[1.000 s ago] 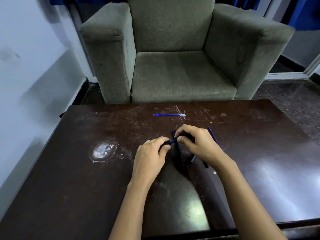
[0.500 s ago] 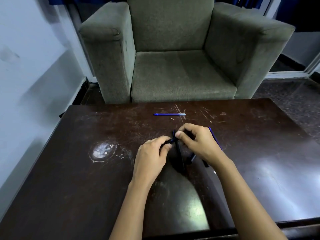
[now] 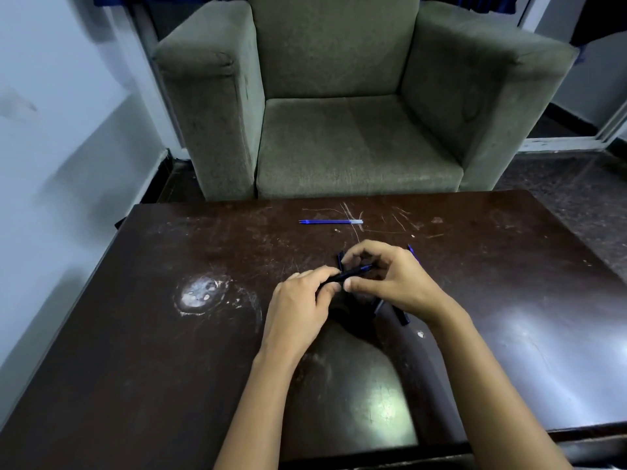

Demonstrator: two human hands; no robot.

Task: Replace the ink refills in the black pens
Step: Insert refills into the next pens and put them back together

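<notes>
At the middle of the dark table my left hand (image 3: 300, 307) grips one end of a black pen (image 3: 349, 273) with a blue tip showing at its right end. My right hand (image 3: 390, 283) curls around that end, thumb under the barrel. Other black pen parts (image 3: 402, 317) lie on the table below my right hand, partly hidden. Another black piece (image 3: 340, 258) sticks up behind my fingers. A blue refill (image 3: 413, 251) peeks out behind my right hand. A separate blue refill (image 3: 330, 222) lies further back on the table.
The dark wooden table (image 3: 169, 351) has a white stain (image 3: 200, 295) at the left and scratches near its far edge. A grey-green armchair (image 3: 339, 113) stands right behind the table. A pale wall runs along the left side.
My right hand has opened its pinch and shifted along the pen, so the blue-tipped end now shows between its fingers. My left hand holds in the same place.
</notes>
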